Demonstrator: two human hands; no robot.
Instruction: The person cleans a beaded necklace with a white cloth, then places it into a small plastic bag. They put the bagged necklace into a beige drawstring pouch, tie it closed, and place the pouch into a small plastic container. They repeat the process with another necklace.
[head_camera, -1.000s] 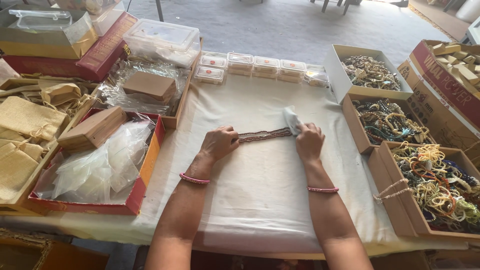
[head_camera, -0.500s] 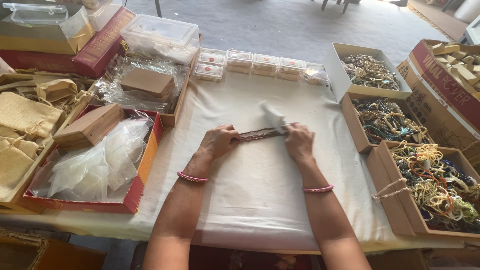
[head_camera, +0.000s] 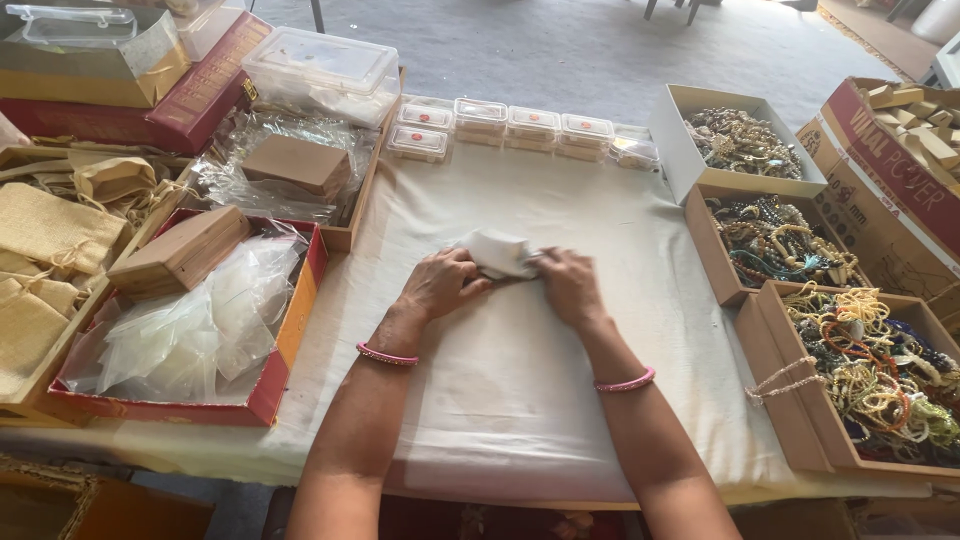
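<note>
Tabletop (head_camera: 520, 400) draped in off-white cloth, grey floor beyond. At centre, left hand (head_camera: 440, 283) and right hand (head_camera: 570, 285) meet, fingers curled closed around a small white pouch (head_camera: 498, 252), soft and crumpled. Pink bangle on each wrist. Right side: three open cardboard boxes (head_camera: 770, 400) heaped with tangled beaded jewellery. Far edge: row of small clear plastic cases (head_camera: 505, 125). Left: red tray (head_camera: 280, 380) of crinkled clear bags with a wooden box (head_camera: 180, 255) on top; burlap bags (head_camera: 45, 260) beside.
</note>
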